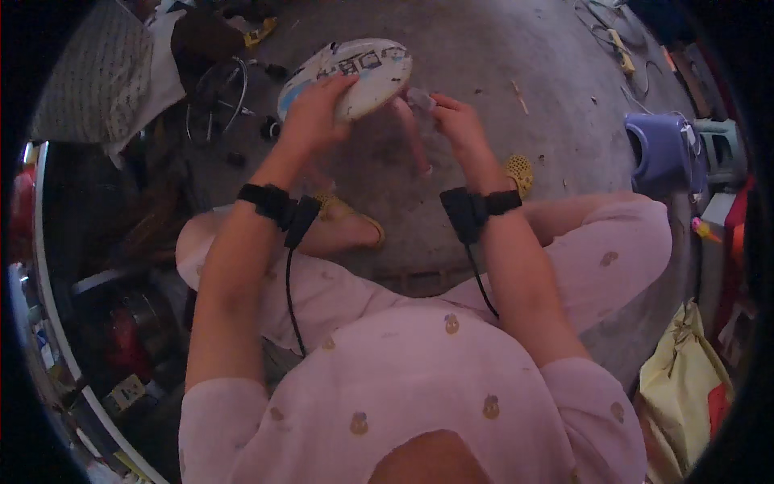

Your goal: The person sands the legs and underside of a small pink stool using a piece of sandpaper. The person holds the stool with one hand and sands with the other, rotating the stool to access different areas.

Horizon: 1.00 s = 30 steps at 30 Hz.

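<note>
A small stool with a round, worn white seat [378, 81] is tilted up in front of me. Its top bears dark printed patches and a blue area, and a pink leg [412, 139] slants down below it. My left hand [320, 112] grips the near left side of the seat, with its fingers over the top. Just right of the seat's rim, my right hand [456, 118] pinches a small pale, crumpled piece [421, 98], perhaps cloth or plastic. Whether that piece touches the leg is unclear.
Loose cables [242, 94] lie on the floor at left. A purple plastic stool [662, 151] stands at right beside a greenish stool [719, 151]. Nearer me is a yellow bag [683, 375]. Yellow clogs [357, 221] are on my feet. A power strip [621, 51] lies far right.
</note>
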Each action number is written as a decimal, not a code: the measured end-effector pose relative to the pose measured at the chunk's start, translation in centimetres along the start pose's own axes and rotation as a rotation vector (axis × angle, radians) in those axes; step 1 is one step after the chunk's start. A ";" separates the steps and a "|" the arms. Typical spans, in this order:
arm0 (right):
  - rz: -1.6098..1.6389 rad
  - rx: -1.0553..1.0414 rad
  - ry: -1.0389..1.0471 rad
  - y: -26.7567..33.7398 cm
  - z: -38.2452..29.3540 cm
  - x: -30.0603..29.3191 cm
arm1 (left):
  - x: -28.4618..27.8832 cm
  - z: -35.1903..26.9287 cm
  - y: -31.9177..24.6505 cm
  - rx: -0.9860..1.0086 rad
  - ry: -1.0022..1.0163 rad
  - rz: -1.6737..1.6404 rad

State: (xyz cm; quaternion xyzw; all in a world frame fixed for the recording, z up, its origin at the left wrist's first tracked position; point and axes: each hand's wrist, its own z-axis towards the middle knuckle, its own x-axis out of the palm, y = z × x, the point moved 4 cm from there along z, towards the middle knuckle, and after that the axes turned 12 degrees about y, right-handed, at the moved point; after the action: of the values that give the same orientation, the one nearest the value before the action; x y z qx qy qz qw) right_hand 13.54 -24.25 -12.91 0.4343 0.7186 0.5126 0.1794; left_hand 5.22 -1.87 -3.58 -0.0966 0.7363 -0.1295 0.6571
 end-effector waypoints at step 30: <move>-0.307 -0.410 -0.227 -1.4 -0.5 2.2 | -0.7 0.7 0.3 -0.116 0.045 -0.051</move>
State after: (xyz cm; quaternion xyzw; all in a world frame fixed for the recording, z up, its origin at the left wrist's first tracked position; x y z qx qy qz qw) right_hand 11.34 -22.92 -13.49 0.3297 0.6327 0.5623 0.4182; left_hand 5.96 -1.46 -3.10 -0.1502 0.7545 -0.1054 0.6302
